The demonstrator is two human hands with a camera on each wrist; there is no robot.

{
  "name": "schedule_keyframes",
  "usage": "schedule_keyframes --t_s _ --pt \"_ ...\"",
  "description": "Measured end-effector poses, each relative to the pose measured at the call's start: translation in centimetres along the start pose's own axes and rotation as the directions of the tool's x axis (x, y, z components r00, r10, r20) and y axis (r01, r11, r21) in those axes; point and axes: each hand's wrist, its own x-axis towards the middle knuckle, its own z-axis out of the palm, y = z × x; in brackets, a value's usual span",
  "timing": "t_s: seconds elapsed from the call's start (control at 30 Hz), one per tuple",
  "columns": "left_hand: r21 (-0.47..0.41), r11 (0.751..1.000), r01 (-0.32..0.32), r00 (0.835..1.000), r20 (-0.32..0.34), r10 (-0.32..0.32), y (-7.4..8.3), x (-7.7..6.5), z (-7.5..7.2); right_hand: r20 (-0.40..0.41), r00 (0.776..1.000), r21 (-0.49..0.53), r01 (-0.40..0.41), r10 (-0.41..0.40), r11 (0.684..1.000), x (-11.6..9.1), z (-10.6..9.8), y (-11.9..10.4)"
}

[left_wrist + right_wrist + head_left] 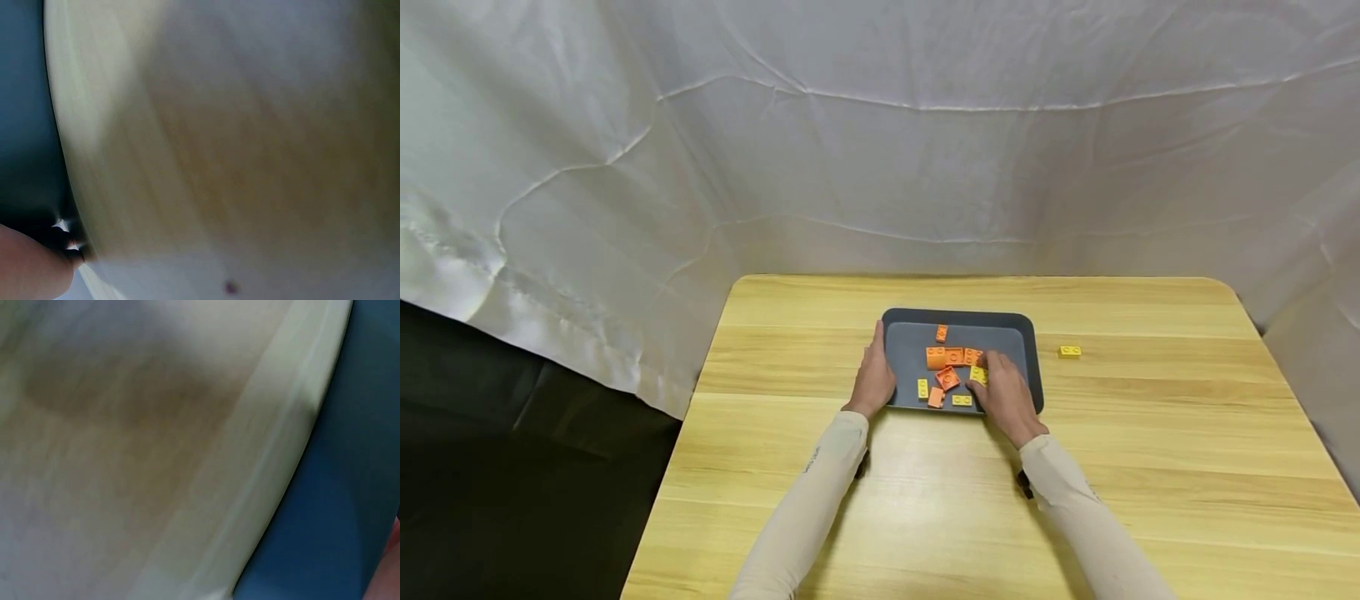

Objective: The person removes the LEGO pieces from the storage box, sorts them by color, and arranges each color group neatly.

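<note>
In the head view a dark grey tray [1037,367] holds several orange and yellow toy building bricks. My left hand [872,379] rests along the tray's left side, its fingers stretched along the outer wall. Over the right part of the tray, my right hand [1006,396] pinches a yellow brick [977,374] between thumb and fingers; the hand covers part of it. Close by lie an orange brick [972,356], a tilted orange brick [947,377] and a flat yellow brick [962,401]. The left wrist view catches only a thumb [31,265] beside the tray [28,125].
A single yellow brick [1070,352] lies on the wooden table [1150,400] to the right of the tray. Pale cloth [880,167] hangs behind the table and at its sides. Dark fabric [512,467] is at the lower left.
</note>
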Motion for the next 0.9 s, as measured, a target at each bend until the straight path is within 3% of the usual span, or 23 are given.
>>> schedule_keyframes --t_s 0.9 --pt "-0.005 1.000 -0.002 1.000 -0.001 0.002 -0.2 0.0 -0.3 -0.005 0.999 0.059 -0.032 0.032 0.998 0.3 -2.3 -1.1"
